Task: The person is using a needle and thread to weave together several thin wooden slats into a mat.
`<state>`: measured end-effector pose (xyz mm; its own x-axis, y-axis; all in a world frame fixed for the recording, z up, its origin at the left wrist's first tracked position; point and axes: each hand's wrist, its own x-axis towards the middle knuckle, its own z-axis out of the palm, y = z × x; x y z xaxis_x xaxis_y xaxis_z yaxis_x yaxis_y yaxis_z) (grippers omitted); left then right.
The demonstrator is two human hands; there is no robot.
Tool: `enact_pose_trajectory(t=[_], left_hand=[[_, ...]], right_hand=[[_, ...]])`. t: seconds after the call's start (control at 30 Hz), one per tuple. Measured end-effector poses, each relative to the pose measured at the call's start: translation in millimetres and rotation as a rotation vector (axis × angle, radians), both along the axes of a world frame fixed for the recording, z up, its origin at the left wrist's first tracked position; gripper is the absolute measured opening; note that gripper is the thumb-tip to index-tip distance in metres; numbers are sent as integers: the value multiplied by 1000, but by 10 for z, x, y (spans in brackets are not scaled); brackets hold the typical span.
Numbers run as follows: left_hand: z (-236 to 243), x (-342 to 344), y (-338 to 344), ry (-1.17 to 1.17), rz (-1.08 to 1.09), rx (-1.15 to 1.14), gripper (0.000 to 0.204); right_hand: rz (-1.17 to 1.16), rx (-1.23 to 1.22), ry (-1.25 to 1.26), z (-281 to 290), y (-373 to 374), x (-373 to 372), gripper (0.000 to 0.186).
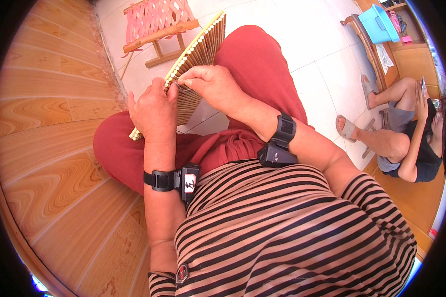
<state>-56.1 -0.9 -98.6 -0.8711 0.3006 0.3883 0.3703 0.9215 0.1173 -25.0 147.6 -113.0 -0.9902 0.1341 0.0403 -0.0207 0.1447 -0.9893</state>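
Observation:
A mat of thin brown stalks (pixel 209 44) slants between my knees, with pale cut ends and a yellow strip along its upper edge. My left hand (pixel 156 110) is closed on this edge near the mat's lower left end, thumb toward the right hand. Close beside it, my right hand (pixel 208 84) makes a pinch at the edge, palm down. Whatever its fingertips hold is too small to make out. The mat's lower part is partly hidden behind my hands. Red trousers (pixel 262 64) cover my knees on both sides of it.
Ahead stands a low wooden stool (pixel 161 39) with woven pink straps. Wood-patterned panelling (pixel 49 148) runs along my left. At the right another person (pixel 421 138) sits holding a phone. A light blue basket (pixel 379 24) stands on wooden furniture at the far right.

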Motion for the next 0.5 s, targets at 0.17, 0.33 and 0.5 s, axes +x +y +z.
enact_pose_trajectory(t=[0.17,0.33,0.5], left_hand=[[-19,24,6,7,-40,26,25],[-28,10,6,1,-57,31,25],[79,23,-41,10,-63,18,23]], right_hand=[[0,9,-101,87,-33,-4,15],[-66,111,-40,59,-83,-60,14],[-105,38,-78,108,-152,-62,15]])
